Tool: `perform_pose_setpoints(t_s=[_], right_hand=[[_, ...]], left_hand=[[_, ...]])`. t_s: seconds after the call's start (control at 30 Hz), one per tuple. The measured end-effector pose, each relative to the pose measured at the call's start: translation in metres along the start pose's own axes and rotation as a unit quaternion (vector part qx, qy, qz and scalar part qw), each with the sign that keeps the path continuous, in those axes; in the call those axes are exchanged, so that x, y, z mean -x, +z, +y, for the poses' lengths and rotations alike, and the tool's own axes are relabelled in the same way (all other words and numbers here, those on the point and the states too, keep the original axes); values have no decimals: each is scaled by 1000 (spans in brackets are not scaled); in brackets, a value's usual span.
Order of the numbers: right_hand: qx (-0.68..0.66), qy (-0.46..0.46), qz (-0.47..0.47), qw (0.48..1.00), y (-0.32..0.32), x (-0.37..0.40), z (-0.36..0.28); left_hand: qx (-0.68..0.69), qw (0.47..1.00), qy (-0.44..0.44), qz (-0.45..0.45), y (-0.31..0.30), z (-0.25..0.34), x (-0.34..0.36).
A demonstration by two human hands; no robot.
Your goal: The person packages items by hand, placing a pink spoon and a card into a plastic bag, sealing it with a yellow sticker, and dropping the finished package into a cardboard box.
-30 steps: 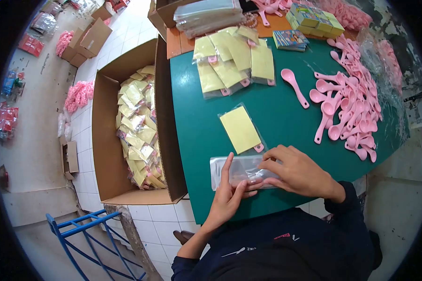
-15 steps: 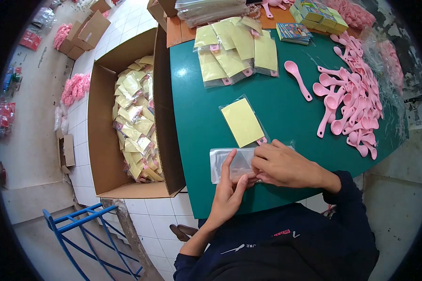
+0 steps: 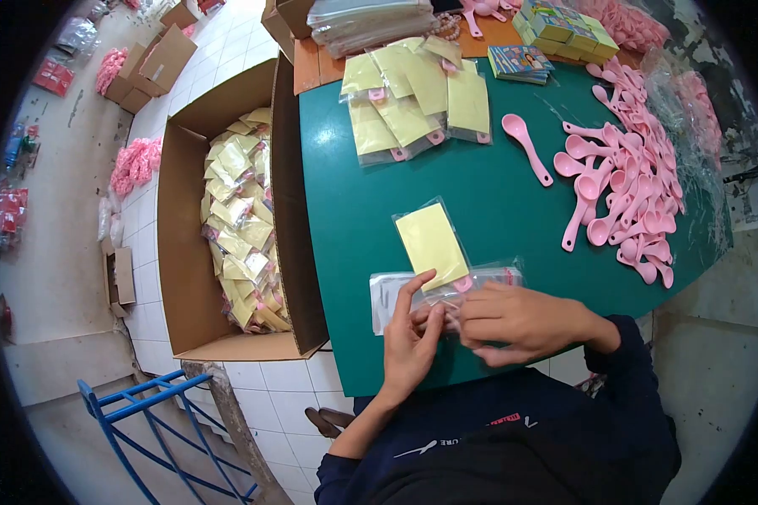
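Observation:
A packet with a yellow card (image 3: 434,240) and a pink handle end lies in a clear sleeve in front of me. Its lower edge overlaps clear plastic bags (image 3: 385,299) lying flat at the table's front. My left hand (image 3: 411,341) has its index finger raised against the card's lower corner; its thumb and curled fingers close on the edge of a clear bag. My right hand (image 3: 518,324) is closed beside it, fingertips pinching at the same place. The exact hold is partly hidden by the fingers. One pink spoon (image 3: 526,150) lies alone farther back.
Many pink spoons (image 3: 623,185) are heaped on the right of the green table (image 3: 337,244). Several filled packets (image 3: 408,93) lie at the back, beside small colourful booklets (image 3: 520,63). A tall cardboard box (image 3: 185,278) of packets stands left, near a blue metal frame (image 3: 152,387).
The yellow-card packet has shifted toward me, onto the clear bags and against my left index finger. My right hand has moved slightly right and down; its fingers are curled more.

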State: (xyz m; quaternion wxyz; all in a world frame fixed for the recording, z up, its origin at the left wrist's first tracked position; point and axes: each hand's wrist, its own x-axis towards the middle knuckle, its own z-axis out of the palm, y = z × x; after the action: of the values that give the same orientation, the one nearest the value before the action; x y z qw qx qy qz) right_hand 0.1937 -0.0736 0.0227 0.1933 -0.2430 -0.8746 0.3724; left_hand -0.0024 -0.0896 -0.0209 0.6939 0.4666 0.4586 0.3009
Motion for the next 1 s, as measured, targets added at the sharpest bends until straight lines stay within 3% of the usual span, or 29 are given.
perform_pose_setpoints(t_s=[0.07,0.13,0.17,0.2,0.27,0.37,0.4,0.47,0.53,0.6,0.73,0.83,0.93,1.0], right_hand=[[-156,11,-43,987,-36,12,7],[-173,35,36,984,-92,42,36],[-246,109,88,959,-127,69,55],[-197,198,167,946,-150,96,69],[-134,376,315,861,-196,151,97],[152,547,331,753,-197,179,86],[208,526,329,757,-178,163,70],[164,347,268,884,-102,94,28],[182,206,165,947,-34,40,6],[126,198,191,953,11,15,-2],[84,167,224,956,23,10,10],[53,162,221,960,20,11,11],[17,161,207,965,21,13,13],[-21,181,207,961,20,17,15]], left_hand=[[74,997,-2,-1,-1,0,-1],[93,995,-15,-26,-4,1,0],[82,996,-12,-41,-7,0,-1],[71,996,-11,-56,-9,-2,0],[43,997,-21,-62,-12,-11,2],[39,998,-18,-56,-14,-9,4],[45,997,-21,-54,-13,-8,4],[95,994,-16,-49,-10,0,7],[120,991,-30,-53,-11,10,10],[118,991,-32,-60,-13,14,13],[163,981,-74,-71,-28,22,18],[84,996,-1,0,-30,12,17],[-167,985,50,-17,-24,10,12],[-196,976,95,-14,-28,1,7]])
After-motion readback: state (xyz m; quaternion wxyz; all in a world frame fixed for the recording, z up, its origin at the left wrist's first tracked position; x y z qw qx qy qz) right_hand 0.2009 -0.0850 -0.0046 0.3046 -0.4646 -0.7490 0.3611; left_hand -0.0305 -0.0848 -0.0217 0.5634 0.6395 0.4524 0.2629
